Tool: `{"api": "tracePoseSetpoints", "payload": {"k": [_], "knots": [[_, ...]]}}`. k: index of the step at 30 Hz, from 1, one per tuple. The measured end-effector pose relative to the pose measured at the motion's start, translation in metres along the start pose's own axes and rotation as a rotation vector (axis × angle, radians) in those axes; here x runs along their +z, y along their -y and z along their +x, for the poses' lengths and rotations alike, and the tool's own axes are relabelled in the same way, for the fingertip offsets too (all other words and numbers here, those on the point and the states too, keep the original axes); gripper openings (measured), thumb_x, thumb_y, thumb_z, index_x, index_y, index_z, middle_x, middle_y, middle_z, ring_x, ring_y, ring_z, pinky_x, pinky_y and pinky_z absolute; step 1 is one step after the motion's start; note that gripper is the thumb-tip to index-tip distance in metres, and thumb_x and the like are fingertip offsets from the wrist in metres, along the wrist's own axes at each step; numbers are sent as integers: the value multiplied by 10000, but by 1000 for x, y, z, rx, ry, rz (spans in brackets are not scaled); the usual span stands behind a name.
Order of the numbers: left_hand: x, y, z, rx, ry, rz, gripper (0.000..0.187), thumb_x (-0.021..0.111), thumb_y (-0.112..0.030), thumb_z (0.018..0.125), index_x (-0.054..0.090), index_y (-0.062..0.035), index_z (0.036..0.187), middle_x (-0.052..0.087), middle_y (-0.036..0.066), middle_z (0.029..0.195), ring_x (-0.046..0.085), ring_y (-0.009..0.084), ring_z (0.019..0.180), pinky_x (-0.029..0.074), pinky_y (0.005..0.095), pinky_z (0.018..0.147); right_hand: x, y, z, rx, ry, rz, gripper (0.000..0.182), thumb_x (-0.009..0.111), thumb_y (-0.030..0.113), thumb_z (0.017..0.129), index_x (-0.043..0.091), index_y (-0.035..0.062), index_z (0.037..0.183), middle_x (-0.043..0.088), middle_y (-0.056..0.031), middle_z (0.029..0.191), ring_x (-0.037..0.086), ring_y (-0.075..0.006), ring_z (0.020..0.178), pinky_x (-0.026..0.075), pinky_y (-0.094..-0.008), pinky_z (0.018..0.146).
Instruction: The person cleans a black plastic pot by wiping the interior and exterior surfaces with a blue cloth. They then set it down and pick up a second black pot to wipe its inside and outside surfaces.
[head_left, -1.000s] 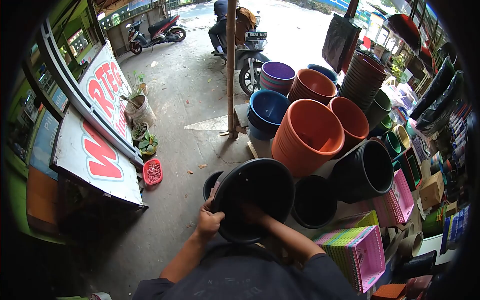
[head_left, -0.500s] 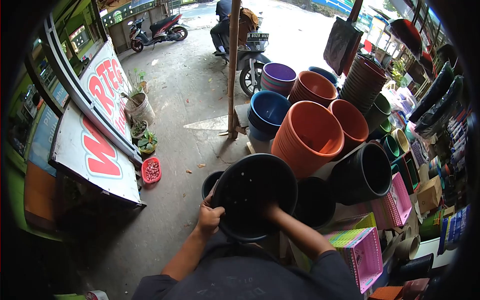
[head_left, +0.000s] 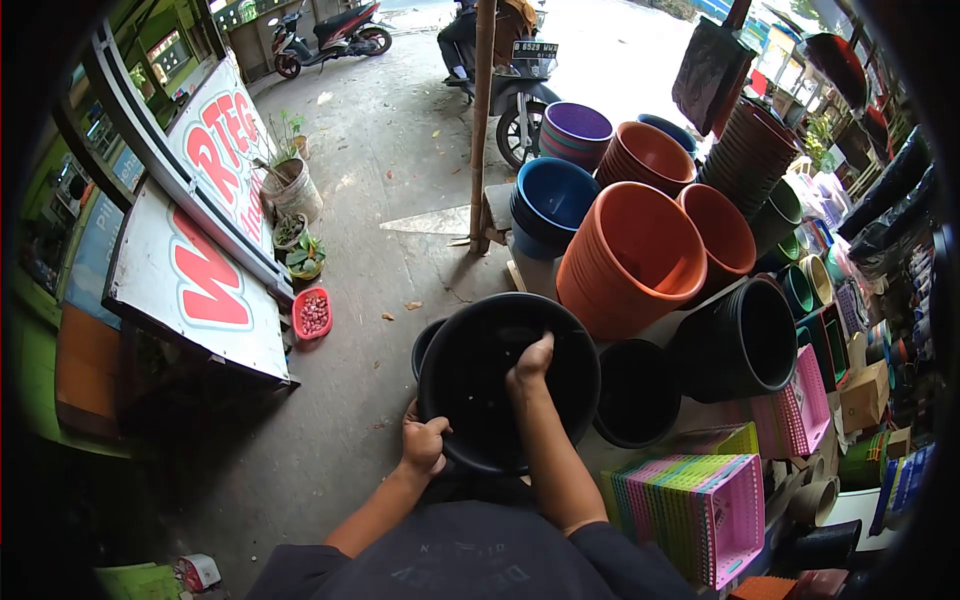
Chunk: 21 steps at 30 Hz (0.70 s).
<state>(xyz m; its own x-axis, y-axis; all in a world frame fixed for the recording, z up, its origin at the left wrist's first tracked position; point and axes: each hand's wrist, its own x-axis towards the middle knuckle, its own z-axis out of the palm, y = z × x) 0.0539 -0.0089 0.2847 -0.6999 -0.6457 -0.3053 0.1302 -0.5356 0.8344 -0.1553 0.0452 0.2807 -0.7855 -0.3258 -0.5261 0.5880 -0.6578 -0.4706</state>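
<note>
A large black plastic plant pot (head_left: 465, 350) is tilted in front of my body, its mouth facing me. Small bright holes dot its dark bottom. My left hand (head_left: 425, 440) is closed on the rim at the lower left, thumb over the edge. Inside the pot, my right hand (head_left: 532, 362) reaches over the near rim toward the inner wall; its fingers are lost in the shadow, so I cannot tell what they hold. Behind the pot on the left, part of another dark pot (head_left: 421, 350) shows. A black pot (head_left: 640, 395) stands just to the right.
Stacked orange pots (head_left: 605, 270), blue pots (head_left: 550, 200) and black pots (head_left: 735, 340) fill the right side. Pink and green baskets (head_left: 690, 495) stand nearer. A wooden pole (head_left: 481, 140) rises ahead. On the left are a signboard (head_left: 200, 270) and a red basin (head_left: 312, 330).
My right hand has moved up and left inside the pot, from its right side toward the middle. The pot has tipped slightly, and my left hand remains on its rim. The view has shifted slightly.
</note>
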Motion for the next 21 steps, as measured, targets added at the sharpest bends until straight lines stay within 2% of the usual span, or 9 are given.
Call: {"api": "tracePoseSetpoints", "payload": {"k": [3, 5, 9, 11, 13, 15, 16, 17, 21], "knots": [[8, 1, -6, -36, -27, -10, 404, 496, 166, 703, 654, -33, 1018, 689, 42, 902, 632, 135, 738, 504, 247, 628, -28, -16, 0, 3, -88, -145, 591, 332, 427, 994, 573, -50, 1247, 594, -180, 1273, 532, -311, 1238, 392, -393, 1078], [14, -2, -9, -89, -37, -54, 352, 496, 162, 700, 652, -28, 952, 680, 39, 866, 616, 128, 713, 499, 243, 631, -28, -36, -23, -14, -12, -672, 494, 365, 371, 987, 618, 0, 1194, 637, -161, 1199, 587, -289, 1129, 427, -360, 1024], [9, -11, 0, -6, 8, 60, 357, 491, 160, 694, 666, -24, 945, 689, 45, 847, 624, 134, 692, 507, 244, 629, -97, -66, -26, 163, 1207, -1465, 611, 344, 469, 1002, 556, -13, 1311, 541, -239, 1357, 499, -318, 1276, 351, -372, 1095], [-10, -18, 4, 42, 30, 122, 358, 487, 159, 695, 671, -23, 942, 694, 47, 845, 628, 135, 685, 509, 245, 624, -91, -45, -55, 666, 1018, -1811, 585, 356, 451, 995, 517, 31, 1369, 531, -249, 1363, 476, -342, 1303, 341, -389, 1102], [-29, -19, 11, -73, 63, -52, 389, 452, 152, 699, 669, -30, 966, 698, 70, 871, 659, 168, 730, 531, 261, 644, -73, -5, -60, 846, 1230, -2206, 578, 385, 409, 981, 449, 50, 1430, 493, -249, 1401, 483, -343, 1298, 337, -407, 1109], [-16, -30, 5, -94, 9, -8, 375, 454, 153, 689, 663, -35, 936, 693, 73, 846, 660, 176, 716, 533, 265, 625, -85, 32, -68, -516, 1038, -2675, 564, 466, 373, 934, 488, 43, 1390, 568, -198, 1312, 530, -373, 1219, 417, -452, 1022], [-18, -29, 4, -133, 12, 52, 386, 457, 158, 685, 662, -39, 946, 691, 71, 843, 655, 174, 707, 530, 264, 615, -127, 22, -28, -878, 753, -2480, 547, 523, 314, 904, 495, 64, 1390, 521, -197, 1368, 510, -339, 1257, 422, -454, 1030], [-19, -28, 2, -174, 16, 112, 397, 460, 163, 682, 662, -42, 955, 689, 69, 840, 650, 172, 697, 528, 262, 606, -141, 24, 9, -763, 648, -2223, 549, 558, 224, 882, 479, 72, 1403, 507, -172, 1391, 501, -327, 1267, 410, -446, 1055], [-1, -25, 12, -185, 32, 55, 375, 499, 169, 684, 664, -19, 962, 693, 52, 839, 625, 133, 652, 494, 238, 563, -58, 78, -5, -1309, 1010, -2201, 515, 503, 58, 872, 500, 72, 1386, 451, -102, 1481, 427, -274, 1364, 336, -419, 1132]]}}
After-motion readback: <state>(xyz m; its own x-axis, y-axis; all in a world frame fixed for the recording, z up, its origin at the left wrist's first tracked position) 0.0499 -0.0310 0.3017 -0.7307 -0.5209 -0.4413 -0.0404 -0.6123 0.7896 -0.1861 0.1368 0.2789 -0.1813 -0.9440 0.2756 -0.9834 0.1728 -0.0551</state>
